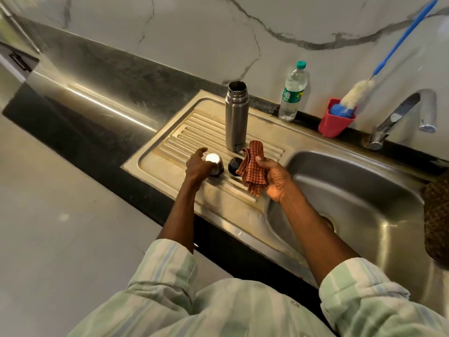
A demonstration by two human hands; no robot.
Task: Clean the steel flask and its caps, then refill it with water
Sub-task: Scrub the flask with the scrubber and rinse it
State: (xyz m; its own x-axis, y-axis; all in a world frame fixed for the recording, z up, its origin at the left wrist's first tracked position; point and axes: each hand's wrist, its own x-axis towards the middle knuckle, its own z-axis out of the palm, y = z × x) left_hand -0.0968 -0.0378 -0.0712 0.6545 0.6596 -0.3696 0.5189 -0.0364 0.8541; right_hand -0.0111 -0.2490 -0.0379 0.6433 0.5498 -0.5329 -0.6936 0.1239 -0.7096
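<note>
The flask stands open at mid-frame on the drainboard, the left hand grips the steel cap, the right hand clutches a cloth beside the black cap, so wiping seems underway with refilling from the bottle left.

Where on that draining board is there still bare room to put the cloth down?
The ribbed stretch left of the steel flask is bare, as is the flat strip nearer the person than the left hand. It is crowded around the steel cup cap, black stopper and checked cloth.
</note>
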